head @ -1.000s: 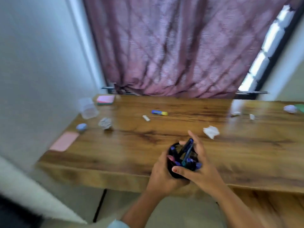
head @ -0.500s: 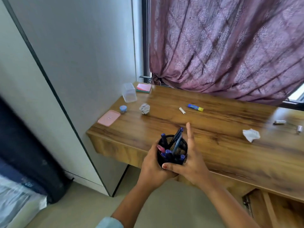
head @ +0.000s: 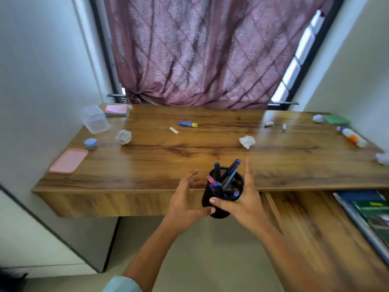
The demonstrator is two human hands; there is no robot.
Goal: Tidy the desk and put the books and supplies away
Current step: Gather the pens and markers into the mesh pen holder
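A black mesh pen holder (head: 228, 186) with several pens hangs in the air just in front of the wooden desk (head: 160, 163). My right hand (head: 245, 204) grips its right side, thumb across the front. My left hand (head: 184, 199) is beside it on the left with fingers spread off the mesh; only the thumb lies near the base. On the desk are a blue and yellow glue stick (head: 188, 124), a small white stick (head: 174, 130), a glue bottle (head: 353, 137), pink sticky notes (head: 116, 110) and a green pad (head: 335, 119).
Crumpled papers (head: 124, 137) (head: 247, 141) (head: 317, 118) (head: 383, 158) are scattered around. A clear tub (head: 95, 120), a blue jar (head: 90, 143) and a pink lid (head: 69, 160) sit at the left end. Books (head: 370, 213) lie on a lower shelf at right. A curtain hangs behind.
My left hand's fingers have come off the pen holder and spread, leaving the right hand gripping it. The camera has swung right, bringing the desk's right end and the lower shelf into sight.
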